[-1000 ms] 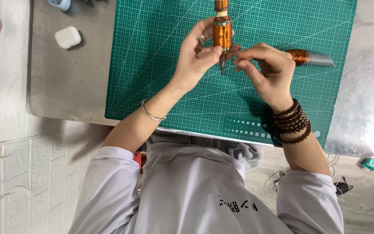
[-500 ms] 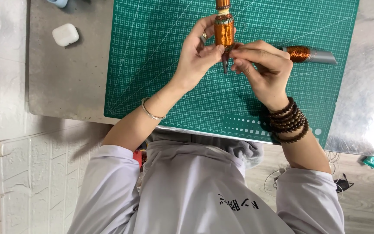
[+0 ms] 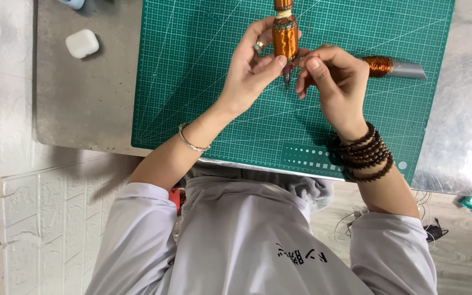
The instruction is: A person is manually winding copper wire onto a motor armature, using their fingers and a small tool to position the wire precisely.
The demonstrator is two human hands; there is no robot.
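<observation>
— What is the left hand holding?

— A spool of orange thread, gripped between thumb and fingers, upright above the green cutting mat.

— And the right hand?

— It is pinched shut just beside the spool's lower tip; whatever it pinches is too thin to make out.

— Anything else nearby?

— A second, copper-coloured spool lies on the mat beyond the right hand. A small white case sits on the grey table, well off to the left.

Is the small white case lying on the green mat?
No, the white case lies on the grey table, left of the mat.
</observation>
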